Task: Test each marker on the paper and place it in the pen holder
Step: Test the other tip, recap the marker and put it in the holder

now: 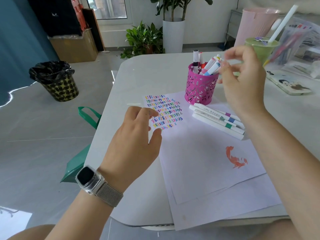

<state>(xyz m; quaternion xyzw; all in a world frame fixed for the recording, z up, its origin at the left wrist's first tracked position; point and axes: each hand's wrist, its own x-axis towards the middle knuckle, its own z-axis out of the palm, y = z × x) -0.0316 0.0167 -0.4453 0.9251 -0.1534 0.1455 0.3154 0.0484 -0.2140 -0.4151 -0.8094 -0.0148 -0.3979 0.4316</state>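
I see the pink pen holder (200, 89) standing toward the far side of the table (138, 78), a round metal cup with a cut-out leaf pattern. Several markers (210, 66) stick out of it, mostly white barrels with coloured ends, one with a black cap. Just in front of it, four more white markers (218, 120) lie side by side on the paper (199, 161), with purple, blue and green bands.

My right hand (242, 84) is raised beside the holder's rim, blurred, fingers loosely curled and spread, and I cannot tell whether they pinch anything. My left hand (136, 135) hovers over the paper's left edge with fingers relaxed and apart, holding nothing; a watch (90, 177) with a mesh metal band sits on that wrist.

The paper is a few overlapping white sheets reaching the near edge of the table. Rows of small multicoloured squiggles (164, 111) fill its far left corner, and an orange scribble (235, 158) sits toward the right.

At the far right of the table stand a green cup (259, 49) with a white straw, a clear plastic bag and a phone (289, 84).

The table is pale, smooth, with rounded corners. On the glossy grey floor are a patterned bin (57, 80) with a black liner, a green bag (81, 153), a cardboard box and potted plants (145, 38).
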